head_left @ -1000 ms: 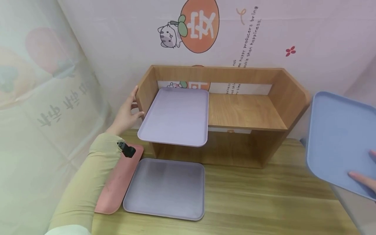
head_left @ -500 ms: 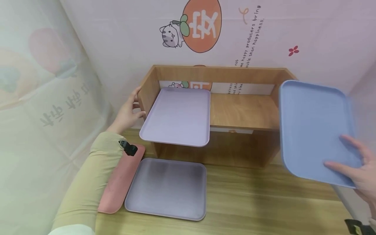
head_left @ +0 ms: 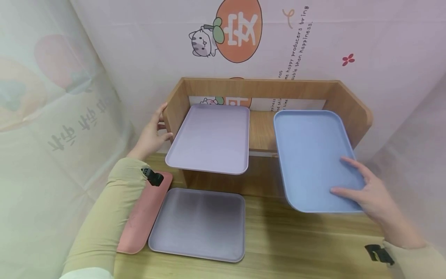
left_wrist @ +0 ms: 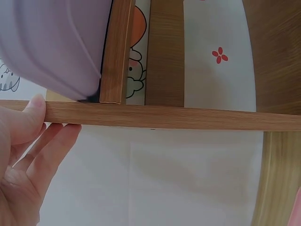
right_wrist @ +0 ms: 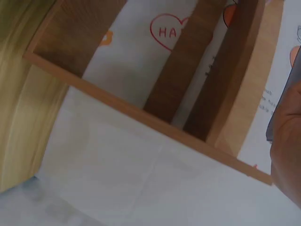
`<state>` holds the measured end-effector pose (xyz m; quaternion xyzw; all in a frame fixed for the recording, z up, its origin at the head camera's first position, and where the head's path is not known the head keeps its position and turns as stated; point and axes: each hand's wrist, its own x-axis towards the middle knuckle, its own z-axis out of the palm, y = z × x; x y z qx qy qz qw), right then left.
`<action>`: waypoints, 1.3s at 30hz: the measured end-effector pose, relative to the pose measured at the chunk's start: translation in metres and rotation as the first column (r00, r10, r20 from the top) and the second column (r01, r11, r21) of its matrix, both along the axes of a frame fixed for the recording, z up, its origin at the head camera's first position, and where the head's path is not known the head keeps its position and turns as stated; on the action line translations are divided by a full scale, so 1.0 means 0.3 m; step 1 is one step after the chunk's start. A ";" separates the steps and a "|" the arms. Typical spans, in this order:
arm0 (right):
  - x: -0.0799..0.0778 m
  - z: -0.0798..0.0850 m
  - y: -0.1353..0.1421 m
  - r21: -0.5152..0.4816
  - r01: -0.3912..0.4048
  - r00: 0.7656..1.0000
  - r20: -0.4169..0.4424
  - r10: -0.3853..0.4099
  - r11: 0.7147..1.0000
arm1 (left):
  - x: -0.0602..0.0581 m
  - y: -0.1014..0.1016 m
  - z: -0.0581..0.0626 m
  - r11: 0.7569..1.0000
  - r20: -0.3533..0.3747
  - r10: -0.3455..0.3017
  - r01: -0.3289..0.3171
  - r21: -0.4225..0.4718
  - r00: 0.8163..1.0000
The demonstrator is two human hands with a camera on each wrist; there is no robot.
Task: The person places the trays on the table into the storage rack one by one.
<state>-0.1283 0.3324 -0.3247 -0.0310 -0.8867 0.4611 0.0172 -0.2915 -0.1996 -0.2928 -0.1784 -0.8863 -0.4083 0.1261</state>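
Note:
My left hand (head_left: 150,133) grips the left side panel of a wooden shelf (head_left: 261,89). In the left wrist view, its thumb and fingers lie on opposite sides of the panel edge (left_wrist: 164,117). A lilac tray (head_left: 212,139) lies on the left of the upper board, its front end jutting past the edge. My right hand (head_left: 374,197) holds a blue tray (head_left: 310,155) by its near right part, thumb and a finger on the upper face. This tray overlaps the shelf's right half in the head view; whether it touches the board I cannot tell.
On the wooden table (head_left: 265,255), a grey-purple tray (head_left: 198,224) lies in front of the shelf. A pink tray (head_left: 139,224) is beside it, partly behind the left sleeve (head_left: 108,213). Printed cloth (head_left: 383,31) hangs behind and at both sides.
My right hand has carried the blue tray leftward from the right edge of the head view to the front of the shelf's right half. My left hand keeps its place on the panel.

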 end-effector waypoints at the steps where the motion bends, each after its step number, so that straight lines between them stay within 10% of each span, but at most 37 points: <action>1: -0.007 -0.007 -0.009 -0.015 -0.005 1.000 0.008 0.005 1.000 | 0.000 0.000 0.000 1.000 0.000 0.002 -0.002 -0.001 1.000; 13: -0.055 -0.065 -0.078 -0.086 -0.028 0.994 0.106 0.037 0.996 | -0.005 -0.009 -0.006 1.000 0.006 -0.001 0.001 0.012 1.000; 39: -0.203 0.054 -0.120 -0.095 -0.019 0.979 0.202 0.038 0.995 | 0.006 0.000 -0.005 1.000 0.009 0.011 -0.010 -0.011 1.000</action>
